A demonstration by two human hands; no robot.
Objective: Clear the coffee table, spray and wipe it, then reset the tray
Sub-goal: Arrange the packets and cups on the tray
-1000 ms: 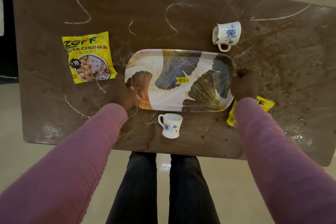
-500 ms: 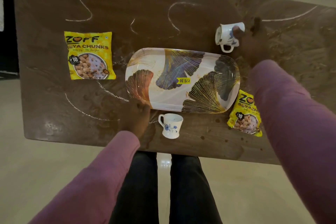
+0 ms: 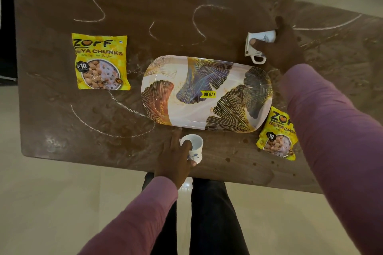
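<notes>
A leaf-patterned tray (image 3: 182, 80) lies in the middle of the brown coffee table (image 3: 165, 6). My left hand (image 3: 176, 159) grips an upright white cup (image 3: 196, 144) at the table's near edge, thumb inside its rim. My right hand (image 3: 279, 47) grips a second white cup (image 3: 256, 37) lying on its side behind the tray's right end, thumb in its mouth. One yellow soya chunks packet (image 3: 100, 62) lies left of the tray. Another packet (image 3: 276, 136) sits at the tray's near right corner, partly under my right sleeve.
White squiggly lines and brown stains mark the tabletop. The table's near edge runs just behind my legs (image 3: 207, 213), with pale floor below. A price sticker (image 3: 208, 94) sits on the tray.
Both hands left the tray's ends. The left moved down to the near cup and gripped it. The right reached back to the tipped cup and closed round it.
</notes>
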